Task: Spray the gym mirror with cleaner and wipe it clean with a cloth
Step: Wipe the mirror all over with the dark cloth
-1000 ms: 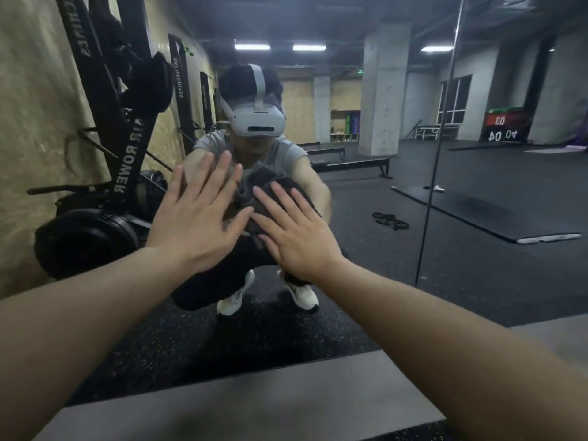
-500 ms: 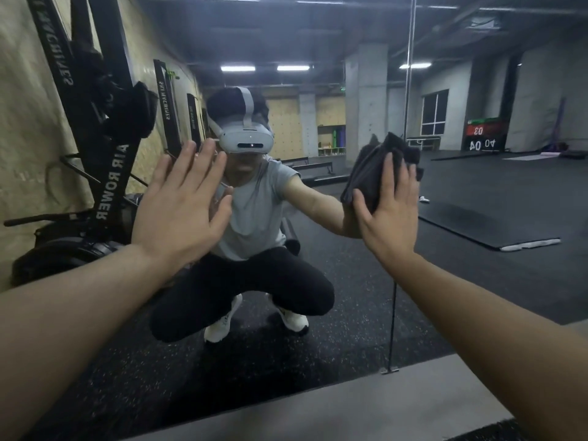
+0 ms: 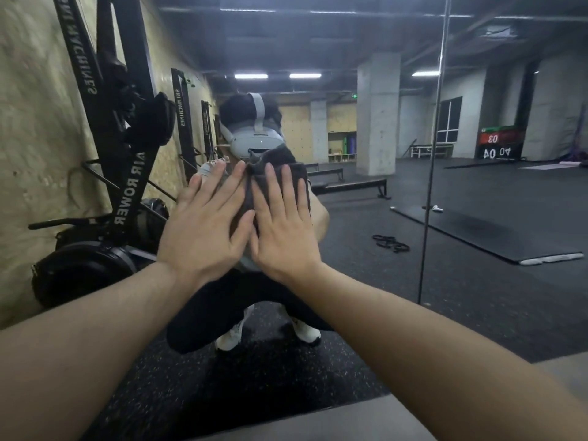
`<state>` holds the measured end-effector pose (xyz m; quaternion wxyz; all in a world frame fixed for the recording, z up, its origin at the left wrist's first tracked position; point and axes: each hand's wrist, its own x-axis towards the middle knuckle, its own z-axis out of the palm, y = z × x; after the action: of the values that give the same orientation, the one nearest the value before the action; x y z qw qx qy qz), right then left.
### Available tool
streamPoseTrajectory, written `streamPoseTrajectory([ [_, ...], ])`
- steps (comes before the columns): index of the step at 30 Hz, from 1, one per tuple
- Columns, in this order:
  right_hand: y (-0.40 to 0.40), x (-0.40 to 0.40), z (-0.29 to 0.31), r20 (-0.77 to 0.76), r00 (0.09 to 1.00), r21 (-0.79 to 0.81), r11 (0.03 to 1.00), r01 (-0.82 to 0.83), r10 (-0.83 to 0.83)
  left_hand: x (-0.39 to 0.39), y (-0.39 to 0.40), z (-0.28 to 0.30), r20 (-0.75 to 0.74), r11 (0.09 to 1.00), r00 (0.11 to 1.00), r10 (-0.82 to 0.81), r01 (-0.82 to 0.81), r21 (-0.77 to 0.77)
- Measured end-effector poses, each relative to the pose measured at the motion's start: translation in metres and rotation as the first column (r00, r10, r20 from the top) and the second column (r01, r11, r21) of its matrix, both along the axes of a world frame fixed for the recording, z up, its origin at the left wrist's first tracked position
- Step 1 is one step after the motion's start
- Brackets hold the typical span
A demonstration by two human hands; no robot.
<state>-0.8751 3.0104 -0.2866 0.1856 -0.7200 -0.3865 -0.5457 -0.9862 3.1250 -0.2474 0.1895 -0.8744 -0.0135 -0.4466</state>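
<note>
Fingers of the right hand (image 3: 283,237) are held straight and slightly spread, pressed flat on a dark grey cloth (image 3: 276,173) against the mirror (image 3: 477,202) at the middle of the head view; the cloth is bunched above the fingertips and partly hidden behind both hands; the left hand (image 3: 203,230) is laid just beside it, fingers straight and fanned, its index finger touching the cloth's left edge; nothing is gripped or pinched by either hand; a crouching person with a white headset is reflected behind the hands; an upright rowing machine (image 3: 105,148) is seen at the left, black floor mats at the right.
</note>
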Motion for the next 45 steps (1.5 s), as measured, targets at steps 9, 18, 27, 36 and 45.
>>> streamPoseTrajectory([
  [9, -0.103, 0.054, 0.016, 0.062, 0.983, -0.100, 0.979, 0.179, -0.174, -0.012, -0.008, 0.013, -0.079, 0.997, 0.994, 0.071, -0.068, 0.046],
  [18, -0.178, 0.088, 0.042, -0.391, 0.899, 0.205, 0.934, 0.294, -0.197, -0.004, -0.012, 0.074, 0.021, 0.994, 0.995, 0.101, -0.100, -0.033],
  [27, -0.054, 0.032, 0.071, -0.228, 0.968, 0.232, 0.960, 0.159, -0.105, -0.005, 0.002, 0.071, 0.039, 0.995, 0.997, 0.071, -0.073, 0.062],
  [36, 0.002, -0.003, 0.061, 0.056, 0.997, -0.112, 0.992, 0.053, -0.047, -0.006, 0.010, 0.069, 0.000, 0.994, 0.997, 0.071, -0.071, 0.082],
  [45, -0.133, 0.065, 0.092, -0.113, 0.957, -0.049, 0.964, 0.262, -0.266, -0.018, -0.002, 0.085, -0.037, 0.992, 0.997, 0.072, -0.068, 0.107],
])
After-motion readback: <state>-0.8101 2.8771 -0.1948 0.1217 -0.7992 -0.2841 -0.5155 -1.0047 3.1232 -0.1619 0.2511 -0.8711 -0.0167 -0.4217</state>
